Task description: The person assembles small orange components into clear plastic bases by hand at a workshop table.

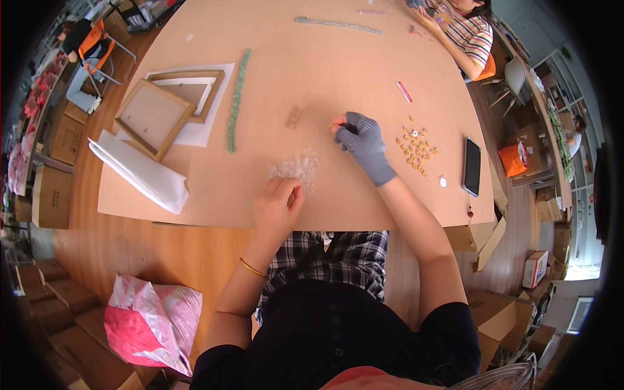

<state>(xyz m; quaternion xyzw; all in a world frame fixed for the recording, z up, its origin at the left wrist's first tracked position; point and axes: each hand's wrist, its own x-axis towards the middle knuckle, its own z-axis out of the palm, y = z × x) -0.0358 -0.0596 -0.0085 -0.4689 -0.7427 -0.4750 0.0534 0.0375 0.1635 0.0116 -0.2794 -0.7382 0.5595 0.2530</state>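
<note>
My left hand [278, 203], bare with a gold bangle [253, 268] on the wrist, is closed with curled fingers at the near edge of a loose heap of small clear plastic pieces [302, 162]. What it holds, if anything, is hidden. In a grey fingerless glove, my right hand [361, 140] is raised over the middle of the table. Its fingertips are pinched together around something too small to name. Left of it lies a small brown piece [294, 117]. Several small yellow-brown pieces [416, 153] are scattered to the right, with a white ring-shaped bit among them.
Wooden frames [156, 117] and a rolled white sheet [140, 172] lie at left, beside a green beaded strip [238, 101]. A phone [472, 167] and red-and-white strip [404, 91] lie right. Another person [465, 39] sits across the far right. A pink-white bag [153, 322] stands below left.
</note>
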